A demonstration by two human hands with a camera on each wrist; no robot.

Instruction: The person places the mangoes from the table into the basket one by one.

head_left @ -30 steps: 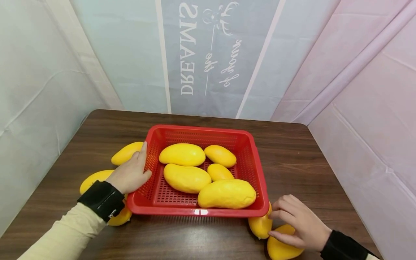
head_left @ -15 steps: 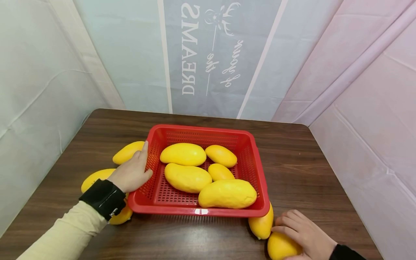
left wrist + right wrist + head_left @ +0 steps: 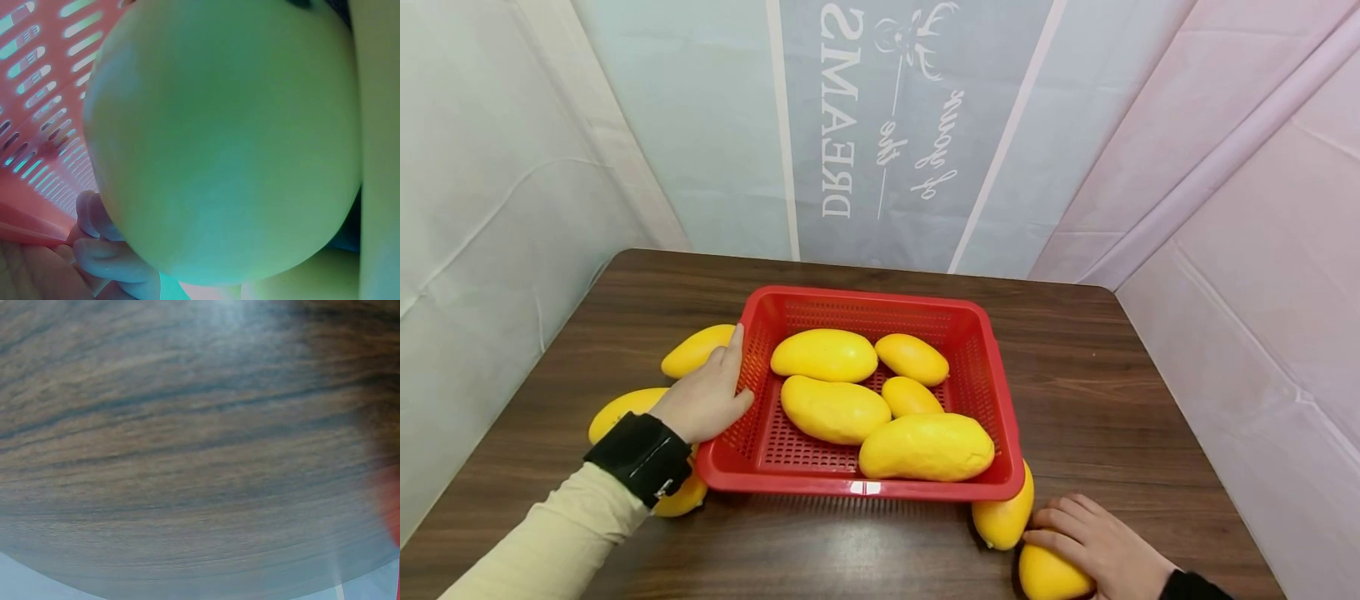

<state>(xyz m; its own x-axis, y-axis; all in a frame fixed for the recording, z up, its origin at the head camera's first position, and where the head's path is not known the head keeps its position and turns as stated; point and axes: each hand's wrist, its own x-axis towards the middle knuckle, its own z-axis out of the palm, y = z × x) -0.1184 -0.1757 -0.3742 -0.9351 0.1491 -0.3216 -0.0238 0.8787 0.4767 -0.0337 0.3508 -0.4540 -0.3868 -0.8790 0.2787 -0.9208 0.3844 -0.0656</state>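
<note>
A red plastic basket (image 3: 775,485) with perforated walls holds several yellow mangoes (image 3: 823,356). My left hand (image 3: 703,404) grips its left rim, thumb inside and the fingers (image 3: 112,259) on the outer side. In the left wrist view a mango (image 3: 225,144), tinted green, fills the middle beside the basket wall. At the front right, my right hand (image 3: 1101,546) holds a mango (image 3: 1048,575) from above, fingers bent over its far side. Another mango (image 3: 1003,517) lies just left of it, partly under the basket's front right corner. The right wrist view shows mostly blurred wood grain.
On the dark wood table (image 3: 1075,358), three more mangoes lie left of the basket: one at the back (image 3: 696,350), one in the middle (image 3: 625,408) and one partly hidden in front (image 3: 681,500). Fabric walls (image 3: 1247,208) enclose the table's back and sides.
My right hand has come down and closed over the front right mango. The left hand keeps its place on the basket rim. The head view has shifted slightly.
</note>
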